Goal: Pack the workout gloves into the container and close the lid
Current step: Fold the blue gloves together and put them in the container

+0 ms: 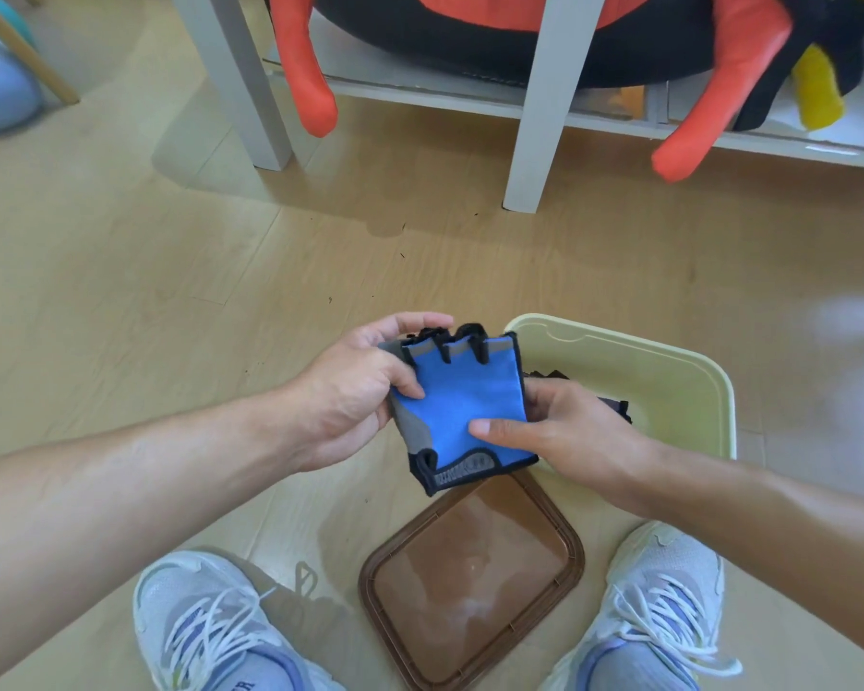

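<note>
A blue fingerless workout glove [462, 399] with grey and black trim is held flat in the air between both hands. My left hand [355, 391] grips its left edge near the finger openings. My right hand [564, 431] holds its right side, thumb pressed on the blue fabric. Just right of the glove stands a pale yellow container [689, 386], open on the floor. A dark piece, apparently another glove [614, 408], lies inside it, mostly hidden behind my right hand. The brown translucent lid [475, 586] lies flat on the floor below the glove, between my shoes.
My two white sneakers [205, 625] flank the lid at the bottom. A white shelf unit [534, 122] with legs stands at the back, holding orange-and-black padded gear [305, 77]. Wooden floor stretches between the shelf and my hands.
</note>
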`<state>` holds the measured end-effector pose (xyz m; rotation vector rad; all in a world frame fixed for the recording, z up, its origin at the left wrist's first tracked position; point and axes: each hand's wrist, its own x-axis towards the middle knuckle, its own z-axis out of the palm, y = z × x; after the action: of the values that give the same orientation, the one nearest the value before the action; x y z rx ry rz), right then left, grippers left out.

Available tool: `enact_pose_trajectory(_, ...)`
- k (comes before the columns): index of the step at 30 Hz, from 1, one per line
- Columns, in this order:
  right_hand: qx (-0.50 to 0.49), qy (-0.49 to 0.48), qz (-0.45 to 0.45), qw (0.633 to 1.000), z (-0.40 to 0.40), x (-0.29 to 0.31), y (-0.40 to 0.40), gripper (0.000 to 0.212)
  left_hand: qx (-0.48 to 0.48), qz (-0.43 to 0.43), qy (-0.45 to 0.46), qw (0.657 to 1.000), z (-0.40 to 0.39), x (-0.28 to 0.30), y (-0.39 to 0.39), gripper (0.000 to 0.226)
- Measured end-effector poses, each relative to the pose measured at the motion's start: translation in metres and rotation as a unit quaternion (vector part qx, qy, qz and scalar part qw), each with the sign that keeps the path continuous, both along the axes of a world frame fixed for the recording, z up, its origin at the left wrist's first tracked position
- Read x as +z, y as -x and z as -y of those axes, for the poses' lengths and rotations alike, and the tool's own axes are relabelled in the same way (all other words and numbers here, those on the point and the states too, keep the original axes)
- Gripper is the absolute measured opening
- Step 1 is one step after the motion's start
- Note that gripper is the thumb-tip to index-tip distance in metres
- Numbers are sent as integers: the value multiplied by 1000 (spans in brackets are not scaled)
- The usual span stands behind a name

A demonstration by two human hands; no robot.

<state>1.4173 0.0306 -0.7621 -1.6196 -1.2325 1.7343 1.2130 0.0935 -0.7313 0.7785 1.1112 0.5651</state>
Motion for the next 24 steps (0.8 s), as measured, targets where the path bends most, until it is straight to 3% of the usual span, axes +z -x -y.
enact_pose_trajectory(2,-26,-20,25,999,-3,0,-4,23,-16,-21,-31,999,-1,-2,3,44)
enact_pose_trajectory(5,-31,-58,59,996,-8,7,-10,23,-54,-69,-57,995,0,-5,6,47)
enact_pose_trajectory(9,-16,-71,78,994,-11,13,-14,26,-95,-153,-81,980,4,-10,3,24)
enact_pose_trajectory(15,-13,79,-25,996,-11,11,-22,29,-32,-39,4,999,7,-14,1,20)
enact_pose_trajectory(18,-13,115,-103,988,-11,8,-27,52,-9,-21,9,1000,7,-12,2,14)
enact_pose_trajectory(21,-64,97,-128,985,-8,8,-25,47,-4,-22,25,999,7,-11,3,21)
enact_pose_trajectory(24,-144,20,-84,986,-6,10,-21,49,-53,-48,6,997,9,-10,5,33)
